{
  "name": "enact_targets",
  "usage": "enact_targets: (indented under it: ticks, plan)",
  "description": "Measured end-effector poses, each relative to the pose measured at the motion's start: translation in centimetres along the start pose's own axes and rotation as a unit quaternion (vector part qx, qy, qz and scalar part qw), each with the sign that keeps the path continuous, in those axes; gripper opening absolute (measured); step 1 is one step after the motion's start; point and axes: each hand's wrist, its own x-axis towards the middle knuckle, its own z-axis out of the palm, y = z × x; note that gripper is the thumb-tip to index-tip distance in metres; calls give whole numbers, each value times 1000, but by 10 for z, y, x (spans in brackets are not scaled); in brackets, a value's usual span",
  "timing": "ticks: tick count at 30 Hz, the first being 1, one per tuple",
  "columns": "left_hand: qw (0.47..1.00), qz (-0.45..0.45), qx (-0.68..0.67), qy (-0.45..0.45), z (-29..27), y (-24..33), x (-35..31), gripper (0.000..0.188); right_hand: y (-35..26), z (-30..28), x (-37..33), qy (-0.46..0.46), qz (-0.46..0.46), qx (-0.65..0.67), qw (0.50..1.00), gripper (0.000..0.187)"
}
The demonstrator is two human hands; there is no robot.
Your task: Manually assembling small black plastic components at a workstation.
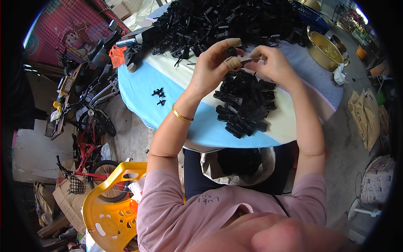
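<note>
My left hand point(214, 63) pinches a small black plastic part point(231, 52) between thumb and forefinger, both wrapped in tan finger guards. My right hand point(273, 63) meets it from the right, holding a thin dark piece point(251, 60) against that part. Both hands hover over a near pile of black plastic clips point(245, 107) on the round blue-and-cream table point(138, 88). A gold bangle point(181, 114) circles my left wrist.
A large heap of black parts point(226, 21) covers the table's far side. A few loose clips point(159, 95) lie to the left. A brass pot point(325, 49) stands at right, a sack of parts point(237, 166) on my lap, a yellow chair point(111, 206) and bicycles point(90, 138) at left.
</note>
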Motion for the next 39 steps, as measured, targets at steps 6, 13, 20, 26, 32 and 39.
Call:
enact_targets:
  ticks: [6, 13, 20, 26, 32, 39]
  plan:
    - [988, -64, -121, -64, -1, 2, -2, 41, 15, 18, 2, -94, 20, -84, 992, 27]
    - [982, -77, -156, -80, -1, 4, -2, 37, 21, 13, 8, 63, 18, -11, 998, 19]
    - [988, -49, -139, -45, -3, -1, -2, 24, 8, 14, 5, 122, -50, 43, 990, 17]
    - [990, 15, -110, -89, -3, -4, -2, 20, 15, 18, 8, 146, -48, 257, 954, 14]
    - [970, 23, 189, -151, 5, 1, -10, 22, 4, 12, 2, 79, 47, 435, 896, 13]
    - [999, 34, 40, 12, 8, -10, -3, 50, -8, 30, -5, 72, 9, 398, 915, 12]
